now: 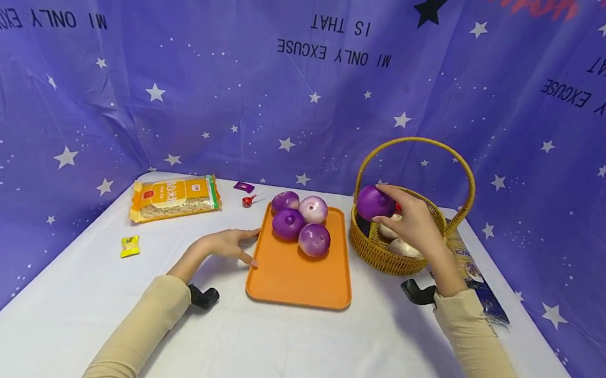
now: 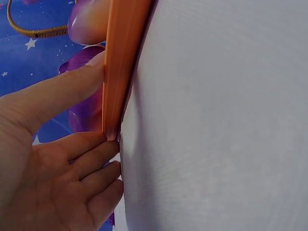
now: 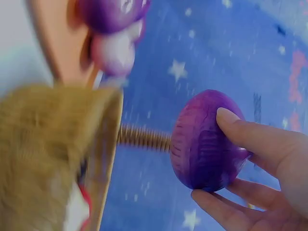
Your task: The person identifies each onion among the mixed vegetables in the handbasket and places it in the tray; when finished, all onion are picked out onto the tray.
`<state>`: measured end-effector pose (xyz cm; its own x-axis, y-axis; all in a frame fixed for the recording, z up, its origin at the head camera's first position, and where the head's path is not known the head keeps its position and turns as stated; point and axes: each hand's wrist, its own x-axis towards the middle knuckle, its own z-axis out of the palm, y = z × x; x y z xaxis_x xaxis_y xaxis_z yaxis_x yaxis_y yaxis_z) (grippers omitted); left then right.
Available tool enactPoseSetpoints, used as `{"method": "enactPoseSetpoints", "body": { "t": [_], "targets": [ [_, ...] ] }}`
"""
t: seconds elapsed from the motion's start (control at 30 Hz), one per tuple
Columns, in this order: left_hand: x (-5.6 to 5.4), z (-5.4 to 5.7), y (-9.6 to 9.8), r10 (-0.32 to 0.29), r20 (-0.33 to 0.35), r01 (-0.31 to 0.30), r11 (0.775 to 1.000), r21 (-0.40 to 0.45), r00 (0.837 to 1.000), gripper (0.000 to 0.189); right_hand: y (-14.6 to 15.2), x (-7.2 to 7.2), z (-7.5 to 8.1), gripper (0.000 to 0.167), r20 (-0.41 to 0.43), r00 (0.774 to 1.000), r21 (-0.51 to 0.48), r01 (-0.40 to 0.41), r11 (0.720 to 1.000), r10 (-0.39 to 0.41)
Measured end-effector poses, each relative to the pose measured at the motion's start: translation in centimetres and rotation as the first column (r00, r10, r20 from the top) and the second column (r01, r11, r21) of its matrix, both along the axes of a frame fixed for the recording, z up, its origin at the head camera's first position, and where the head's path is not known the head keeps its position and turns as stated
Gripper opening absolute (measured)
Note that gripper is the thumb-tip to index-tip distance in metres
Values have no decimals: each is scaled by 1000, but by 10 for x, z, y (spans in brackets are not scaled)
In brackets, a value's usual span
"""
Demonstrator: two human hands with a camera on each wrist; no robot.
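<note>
My right hand (image 1: 415, 221) grips a purple onion (image 1: 375, 203) over the left part of the wicker basket (image 1: 384, 261). In the right wrist view, the thumb and fingers hold that onion (image 3: 207, 139) above the basket's rim. White bulbs (image 1: 404, 247) and something red lie inside the basket, partly hidden by the hand. At the left edge of the orange tray (image 1: 299, 283), my left hand (image 1: 223, 243) rests with thumb and fingers spread, touching the tray's side (image 2: 118, 72). Several purple onions (image 1: 287, 224) sit grouped at the tray's far end.
A yellow bag of grain (image 1: 176, 198) lies at the back left, with a yellow packet (image 1: 130, 246) nearer. A red lollipop (image 1: 247, 201) and a purple packet (image 1: 244, 187) lie left of the tray. A dark printed sheet (image 1: 482, 291) lies right of the basket.
</note>
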<state>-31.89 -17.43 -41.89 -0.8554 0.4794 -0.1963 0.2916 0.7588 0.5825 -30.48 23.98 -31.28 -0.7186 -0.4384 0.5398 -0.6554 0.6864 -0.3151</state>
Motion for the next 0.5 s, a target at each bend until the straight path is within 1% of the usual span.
{"method": "enactPoseSetpoints", "body": {
  "t": [0.1, 0.2, 0.27, 0.4, 0.5],
  "targets": [
    [0, -2, 0, -5, 2, 5, 1000, 8, 1000, 99, -19, 8, -7, 65, 24, 999, -7, -38, 999, 39],
    [0, -3, 0, -19, -7, 19, 1000, 16, 1000, 98, -36, 14, -15, 64, 45, 996, 0, -76, 997, 76],
    [-1, -3, 0, -16, -11, 16, 1000, 16, 1000, 98, -47, 17, -20, 63, 55, 992, 6, -112, 994, 111],
    [0, -1, -1, 2, -11, -2, 1000, 4, 1000, 99, -68, 20, -31, 62, 78, 982, 13, -176, 984, 174],
    [0, 0, -1, 0, -9, 0, 1000, 0, 1000, 99, -83, 19, -41, 64, 79, 976, 45, -205, 978, 201]
  ]
}}
